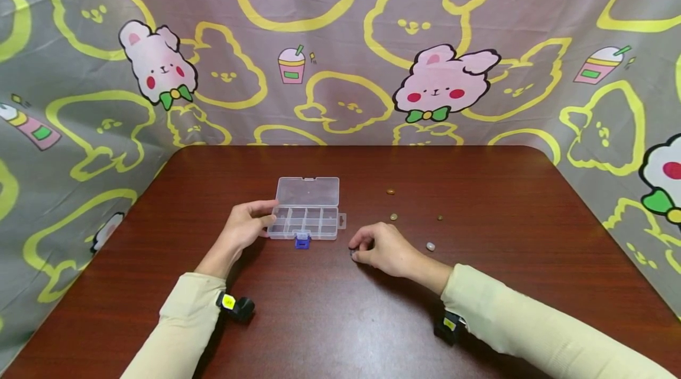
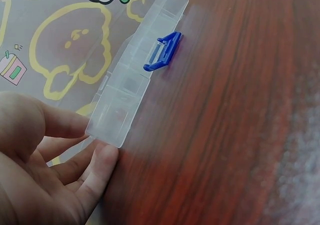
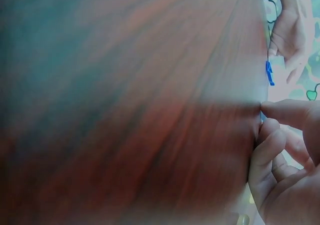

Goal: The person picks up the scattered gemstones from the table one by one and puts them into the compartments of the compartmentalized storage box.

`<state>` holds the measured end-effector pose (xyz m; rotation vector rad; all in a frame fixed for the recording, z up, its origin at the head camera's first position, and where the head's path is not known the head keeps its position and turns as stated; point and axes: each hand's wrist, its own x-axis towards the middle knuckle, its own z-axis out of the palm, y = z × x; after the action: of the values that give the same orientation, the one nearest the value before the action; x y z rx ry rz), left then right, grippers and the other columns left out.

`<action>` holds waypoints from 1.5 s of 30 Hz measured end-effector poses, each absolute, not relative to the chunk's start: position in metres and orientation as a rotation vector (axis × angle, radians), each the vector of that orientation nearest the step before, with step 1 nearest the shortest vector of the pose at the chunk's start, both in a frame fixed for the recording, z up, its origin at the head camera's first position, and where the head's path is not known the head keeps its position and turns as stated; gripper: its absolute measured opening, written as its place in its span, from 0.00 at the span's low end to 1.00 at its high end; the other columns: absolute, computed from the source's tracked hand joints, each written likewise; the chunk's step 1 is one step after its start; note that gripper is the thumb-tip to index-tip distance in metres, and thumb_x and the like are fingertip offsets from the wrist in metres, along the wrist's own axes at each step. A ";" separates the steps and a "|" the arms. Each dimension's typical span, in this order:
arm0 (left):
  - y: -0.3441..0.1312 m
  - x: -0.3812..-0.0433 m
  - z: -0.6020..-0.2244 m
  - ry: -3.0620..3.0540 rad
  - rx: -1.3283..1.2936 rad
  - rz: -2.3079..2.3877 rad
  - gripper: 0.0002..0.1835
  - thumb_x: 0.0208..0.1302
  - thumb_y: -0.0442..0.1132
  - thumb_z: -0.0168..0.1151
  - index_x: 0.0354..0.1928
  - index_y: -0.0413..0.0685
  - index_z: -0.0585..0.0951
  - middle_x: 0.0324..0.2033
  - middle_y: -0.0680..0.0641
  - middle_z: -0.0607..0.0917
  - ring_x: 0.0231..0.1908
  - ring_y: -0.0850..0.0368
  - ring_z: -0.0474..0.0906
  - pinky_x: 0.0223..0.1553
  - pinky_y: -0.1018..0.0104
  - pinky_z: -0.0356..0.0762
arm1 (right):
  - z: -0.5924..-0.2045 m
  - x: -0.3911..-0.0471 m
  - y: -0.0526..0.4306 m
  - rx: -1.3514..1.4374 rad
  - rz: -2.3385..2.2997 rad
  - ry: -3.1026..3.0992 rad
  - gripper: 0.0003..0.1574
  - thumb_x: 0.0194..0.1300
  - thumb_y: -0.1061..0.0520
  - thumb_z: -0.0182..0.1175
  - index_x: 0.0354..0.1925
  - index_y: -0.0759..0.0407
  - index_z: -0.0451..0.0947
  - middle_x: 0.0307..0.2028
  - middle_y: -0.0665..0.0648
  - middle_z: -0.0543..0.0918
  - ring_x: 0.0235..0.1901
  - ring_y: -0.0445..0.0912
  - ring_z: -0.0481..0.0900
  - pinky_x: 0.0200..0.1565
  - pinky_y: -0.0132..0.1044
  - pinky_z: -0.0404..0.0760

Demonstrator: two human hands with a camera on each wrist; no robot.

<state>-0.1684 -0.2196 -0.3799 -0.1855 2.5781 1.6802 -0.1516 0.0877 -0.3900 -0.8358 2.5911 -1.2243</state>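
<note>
A clear plastic compartment box (image 1: 272,236) lies on the table with its lid (image 1: 307,191) folded back, and a blue latch (image 1: 302,243) hangs at its front. My left hand (image 1: 242,228) grips the box's left end; in the left wrist view fingers and thumb hold its near corner (image 2: 112,130). To the right of the box, my right hand (image 1: 388,249) pinches a small dark stone (image 1: 352,253) between thumb and fingertips, low at the tabletop. Fingers mostly cover that stone in the right wrist view, leaving a bluish bit (image 3: 263,117) showing.
Loose small stones lie right of the box: an amber one (image 1: 391,191), a yellowish one (image 1: 393,217), a tiny greenish one (image 1: 440,218) and a whitish one (image 1: 430,246) near my right wrist. A patterned curtain (image 1: 340,42) hangs behind the brown table (image 1: 298,320).
</note>
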 end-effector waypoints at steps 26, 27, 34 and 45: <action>-0.220 -0.169 -0.381 2.580 -0.163 1.703 0.21 0.67 0.27 0.59 0.62 0.34 0.78 0.57 0.31 0.80 0.46 0.46 0.80 0.33 0.65 0.83 | -0.386 -0.149 0.088 -0.791 -1.201 2.594 0.05 0.57 0.65 0.71 0.31 0.57 0.85 0.21 0.44 0.78 0.20 0.37 0.72 0.25 0.31 0.72; -0.220 -0.169 -0.381 2.578 -0.161 1.706 0.21 0.67 0.27 0.59 0.62 0.34 0.78 0.57 0.31 0.80 0.46 0.47 0.80 0.33 0.65 0.83 | -0.386 -0.149 0.088 -0.785 -1.202 2.589 0.05 0.57 0.65 0.71 0.31 0.57 0.85 0.21 0.44 0.79 0.20 0.37 0.72 0.24 0.31 0.73; -0.221 -0.168 -0.382 2.574 -0.177 1.696 0.21 0.68 0.28 0.59 0.63 0.35 0.78 0.58 0.32 0.79 0.48 0.45 0.79 0.33 0.65 0.83 | -0.385 -0.149 0.089 -0.758 -1.255 2.522 0.04 0.58 0.66 0.70 0.33 0.60 0.85 0.22 0.48 0.80 0.17 0.39 0.75 0.22 0.32 0.76; -0.222 -0.169 -0.383 2.565 -0.168 1.710 0.21 0.68 0.27 0.59 0.63 0.35 0.78 0.58 0.32 0.79 0.47 0.45 0.80 0.33 0.64 0.83 | -0.381 -0.150 0.091 -0.744 -1.333 2.468 0.02 0.60 0.66 0.68 0.34 0.62 0.84 0.25 0.49 0.82 0.16 0.42 0.76 0.22 0.34 0.78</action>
<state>-0.1688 -0.2217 -0.3826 -0.1677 2.5653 1.7098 -0.1500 0.0910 -0.3808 -0.7443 2.4676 -1.3333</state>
